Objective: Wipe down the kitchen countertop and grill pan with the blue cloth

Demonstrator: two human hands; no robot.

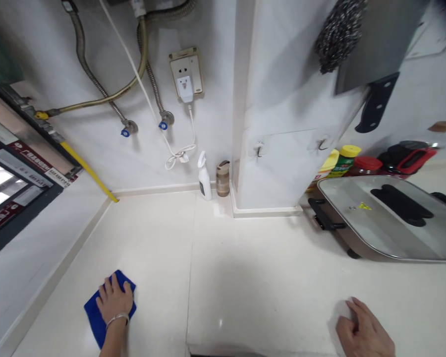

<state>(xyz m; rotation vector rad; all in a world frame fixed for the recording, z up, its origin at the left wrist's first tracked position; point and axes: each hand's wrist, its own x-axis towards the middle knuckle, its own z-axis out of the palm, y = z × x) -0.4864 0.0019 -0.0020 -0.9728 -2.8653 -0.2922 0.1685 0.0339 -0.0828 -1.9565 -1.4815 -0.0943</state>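
Note:
My left hand (114,301) lies flat with spread fingers on a blue cloth (95,317), pressing it against the white countertop (159,253) at the lower left. A pale bracelet (118,319) circles that wrist. At the lower right, my right hand (367,333) is loosely bent over the counter near its front edge. A gap shows between its thumb and forefinger, and no object is visible in it; its other fingers are partly hidden.
Against the back wall stand a white spray bottle (204,178) and a brown bottle (223,179). An electric pan with a glass lid (357,198) occupies the right side. A cleaver (379,101) and a steel scrubber (342,37) hang above. Hoses and a plugged-in charger (186,89) are on the wall.

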